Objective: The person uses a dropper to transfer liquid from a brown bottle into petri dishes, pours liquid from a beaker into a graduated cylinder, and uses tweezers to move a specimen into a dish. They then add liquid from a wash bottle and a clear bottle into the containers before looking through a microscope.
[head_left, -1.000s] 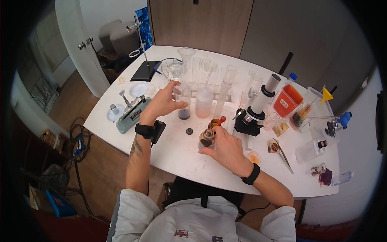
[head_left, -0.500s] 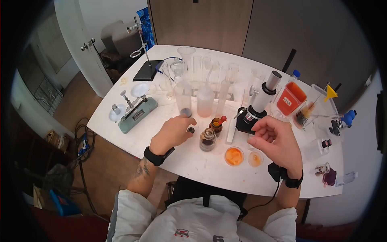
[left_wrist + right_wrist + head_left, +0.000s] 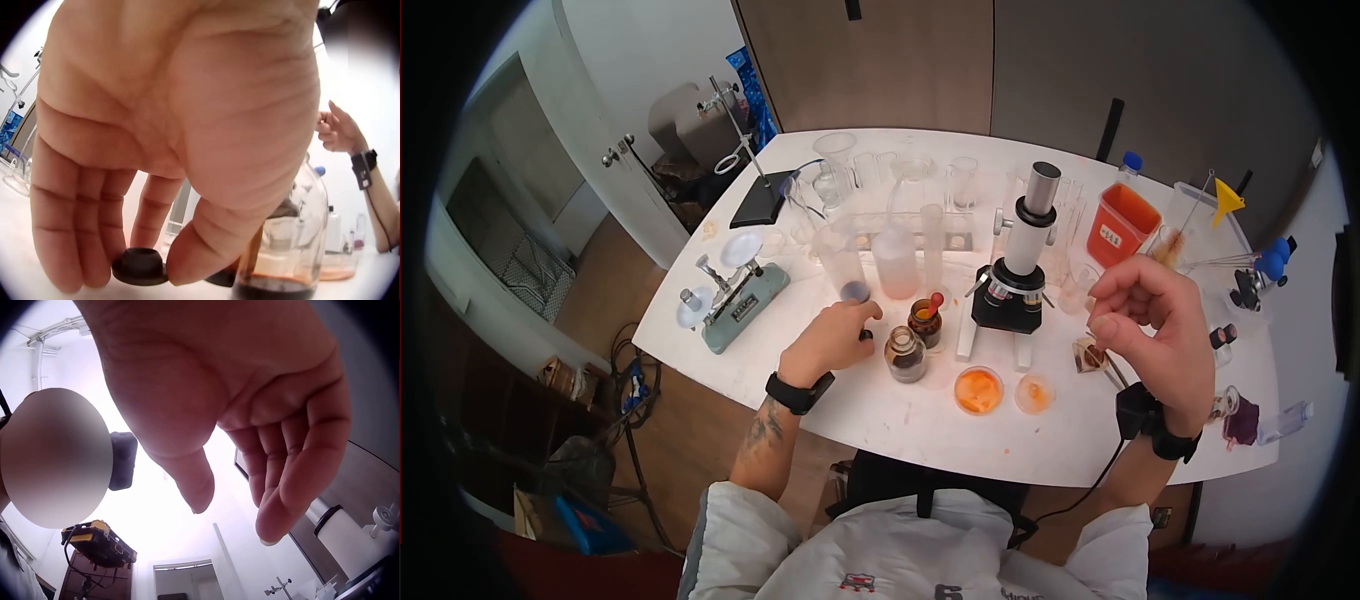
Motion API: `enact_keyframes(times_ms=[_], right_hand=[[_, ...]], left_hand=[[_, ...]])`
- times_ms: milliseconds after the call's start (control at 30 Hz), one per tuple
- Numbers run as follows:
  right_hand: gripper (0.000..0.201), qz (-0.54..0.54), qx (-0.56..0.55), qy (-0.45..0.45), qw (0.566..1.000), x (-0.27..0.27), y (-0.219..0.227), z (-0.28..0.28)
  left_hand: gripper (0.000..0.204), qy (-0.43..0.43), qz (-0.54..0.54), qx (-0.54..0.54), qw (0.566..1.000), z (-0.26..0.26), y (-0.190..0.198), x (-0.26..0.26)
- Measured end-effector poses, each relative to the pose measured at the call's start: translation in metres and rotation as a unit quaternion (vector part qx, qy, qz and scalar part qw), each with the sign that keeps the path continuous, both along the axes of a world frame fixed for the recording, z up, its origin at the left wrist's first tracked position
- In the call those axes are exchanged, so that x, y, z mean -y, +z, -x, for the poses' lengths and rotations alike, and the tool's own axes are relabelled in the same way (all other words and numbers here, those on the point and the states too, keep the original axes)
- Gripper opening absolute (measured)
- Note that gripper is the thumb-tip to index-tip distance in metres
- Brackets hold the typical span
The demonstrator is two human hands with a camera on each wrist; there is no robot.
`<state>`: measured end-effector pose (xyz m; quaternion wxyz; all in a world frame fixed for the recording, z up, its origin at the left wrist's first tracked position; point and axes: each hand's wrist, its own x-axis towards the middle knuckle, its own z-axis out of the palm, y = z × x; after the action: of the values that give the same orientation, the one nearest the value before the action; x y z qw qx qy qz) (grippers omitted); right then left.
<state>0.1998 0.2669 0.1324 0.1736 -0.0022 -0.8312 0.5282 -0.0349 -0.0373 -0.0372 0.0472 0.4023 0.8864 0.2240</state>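
My left hand (image 3: 830,342) is low over the table, pinching a small black stopper (image 3: 139,265) between thumb and fingertips. To its right stands an uncapped clear glass bottle (image 3: 906,365) with dark liquid in the bottom. Just behind that is a brown glass jar (image 3: 924,328) with a red knob at its mouth. A tall clear vessel (image 3: 840,262) with a little dark liquid is beyond the left fingers. Raised over the right side of the table, my right hand (image 3: 1152,325) holds nothing, its fingers loosely curled, as the right wrist view also shows.
A microscope (image 3: 1025,260) stands right of the bottles, with two dishes of orange matter (image 3: 979,390) in front. A green balance (image 3: 745,307) is at left. Behind are a pink-tinted bottle (image 3: 897,265) and glassware. An orange container (image 3: 1120,222) sits at back right.
My right hand has let go of the clear bottle and moved right and up. My left hand has left the tall vessel, come down to the black stopper and pinched it.
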Motion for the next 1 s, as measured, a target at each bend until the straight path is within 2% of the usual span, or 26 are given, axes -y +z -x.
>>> enact_keyframes(times_ms=[100,267,367,500,633,833,1000], right_hand=[[0.023,-0.004,0.003,0.007,1.000,-0.003,0.000,-0.001],[0.022,-0.041,0.044,0.011,0.998,-0.008,-0.001,0.009],[0.022,-0.031,0.048,0.003,0.998,-0.011,-0.004,0.013],[0.022,-0.020,0.047,-0.004,0.999,-0.014,-0.004,0.011],[0.021,-0.012,0.042,-0.006,0.999,-0.015,-0.005,0.010],[0.021,-0.018,0.035,-0.004,0.999,-0.016,-0.005,0.010],[0.021,-0.015,0.040,-0.005,0.999,-0.016,-0.004,0.009]], left_hand=[[0.030,-0.001,-0.044,0.066,0.997,-0.005,0.027,0.006],[0.015,0.017,-0.225,0.211,0.951,-0.021,0.058,0.004],[0.014,-0.034,-0.276,0.162,0.947,-0.034,0.063,-0.006],[0.016,-0.056,-0.255,0.112,0.959,-0.048,0.062,-0.010],[0.017,-0.072,-0.232,0.007,0.970,-0.053,0.055,-0.010],[0.020,-0.059,-0.242,0.002,0.968,-0.059,0.050,-0.008],[0.022,-0.058,-0.257,-0.064,0.963,-0.062,0.036,-0.005]])
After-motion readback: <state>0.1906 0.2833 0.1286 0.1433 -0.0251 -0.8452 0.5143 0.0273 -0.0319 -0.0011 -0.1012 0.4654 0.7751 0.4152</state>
